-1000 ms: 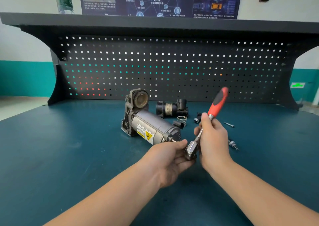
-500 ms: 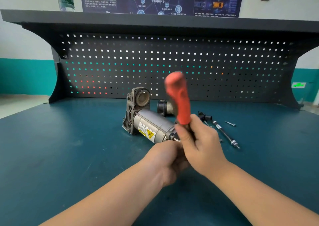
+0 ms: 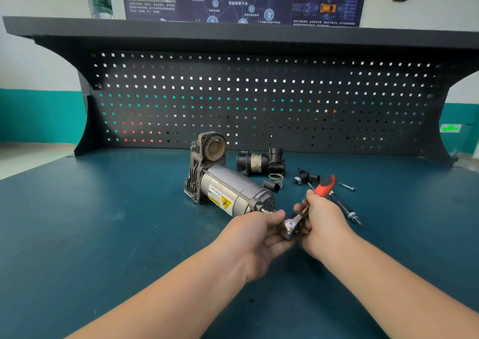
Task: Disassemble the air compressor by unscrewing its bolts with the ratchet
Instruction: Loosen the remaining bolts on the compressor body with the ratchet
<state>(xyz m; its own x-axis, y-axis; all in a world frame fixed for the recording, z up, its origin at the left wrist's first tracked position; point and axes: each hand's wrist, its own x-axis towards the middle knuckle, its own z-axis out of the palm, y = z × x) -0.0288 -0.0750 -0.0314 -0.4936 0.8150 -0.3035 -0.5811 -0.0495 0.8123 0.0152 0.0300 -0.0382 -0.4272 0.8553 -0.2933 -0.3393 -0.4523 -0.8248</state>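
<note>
Air compressor (image 3: 228, 187) lies on its side on the blue-green bench top (image 3: 90, 235), silver motor can pointed toward the hands, dark cast head with round open bore at the far end. Yellow warning label faces up on the can. Ratchet (image 3: 305, 209) is held at the compressor's near end; chrome head sits low between the two hands, red handle angled up and away to the right. Ratchet head is cupped and pinched by the left hand (image 3: 255, 237), fingers curled round it. Shaft is gripped by the right hand (image 3: 322, 224), fingers wrapped just below the red handle. Whether a bolt is engaged cannot be told; the contact point is hidden by the fingers.

Beyond the grip: a black cylindrical part (image 3: 260, 162) behind the compressor, a small wire spring (image 3: 275, 176) just in front of it. Right of the grip: a small black fitting (image 3: 305, 178), a long bolt (image 3: 346, 210), a short screw (image 3: 347, 187). Dark pegboard (image 3: 259, 100) backs the bench.
</note>
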